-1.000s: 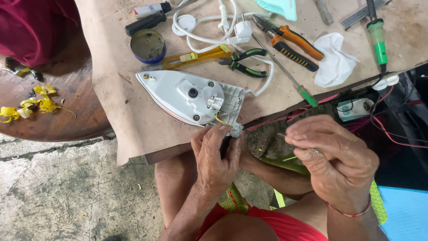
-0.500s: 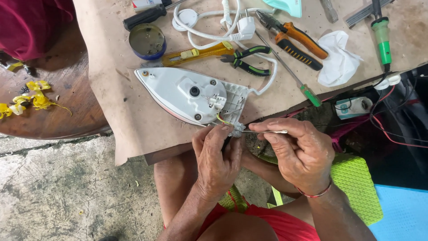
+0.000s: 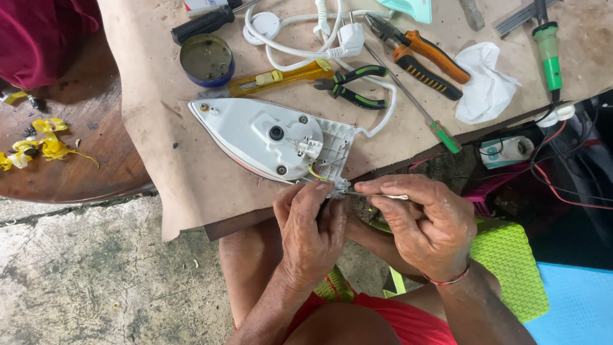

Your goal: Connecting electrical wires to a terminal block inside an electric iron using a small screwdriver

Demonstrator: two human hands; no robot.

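A white clothes iron body lies opened on the brown table covering, its rear end at the table's near edge. My left hand pinches a small part at the iron's rear corner, where yellow-green wires come out. My right hand holds a thin metal tool whose tip points at that same corner. Both hands sit just below the table edge, above my knees.
On the table lie a white cord with plug, green-handled pliers, orange-handled pliers, a yellow utility knife, a green screwdriver, a round tin, a white cloth and a green-handled soldering iron.
My right hand has come in from the right, with the thin tool in it, to the iron's rear corner. My left hand has stayed on that corner.
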